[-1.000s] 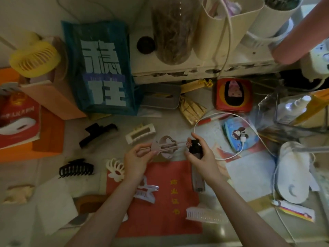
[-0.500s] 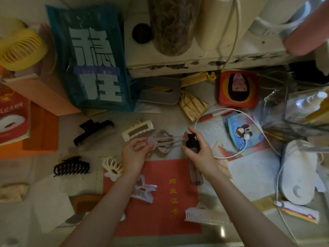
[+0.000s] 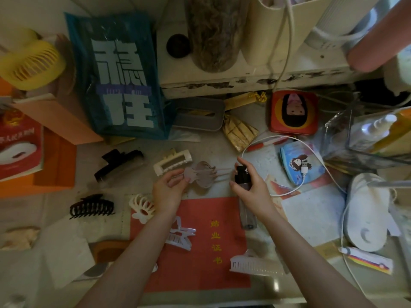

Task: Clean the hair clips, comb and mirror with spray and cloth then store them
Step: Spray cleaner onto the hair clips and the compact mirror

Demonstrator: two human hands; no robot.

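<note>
My left hand [image 3: 168, 188] pinches a taupe hair clip [image 3: 203, 174] and holds it above the desk. My right hand [image 3: 251, 187] grips a spray bottle [image 3: 244, 201] with a black nozzle, index finger on top, nozzle facing the clip. More clips lie around: a black claw [image 3: 117, 162], a cream rectangular clip [image 3: 172, 162], a dark toothed claw [image 3: 91, 206], a white flower clip [image 3: 141, 207], a clear star clip [image 3: 181, 235] and a white toothed clip [image 3: 251, 264]. A folded white cloth [image 3: 64, 247] lies at the lower left. An orange mirror [image 3: 106, 252] is partly under my left arm.
A red certificate folder [image 3: 200, 258] lies under my arms. A blue bag [image 3: 120, 78], yellow fan [image 3: 31, 65] and orange books stand at the back left. A white cable [image 3: 311, 167], clear organiser [image 3: 375, 134] and white lamp base [image 3: 367, 210] crowd the right.
The taupe clip has turned slightly in my left hand's pinch. My right hand and the spray bottle stay beside it. The head camera has shifted a little.
</note>
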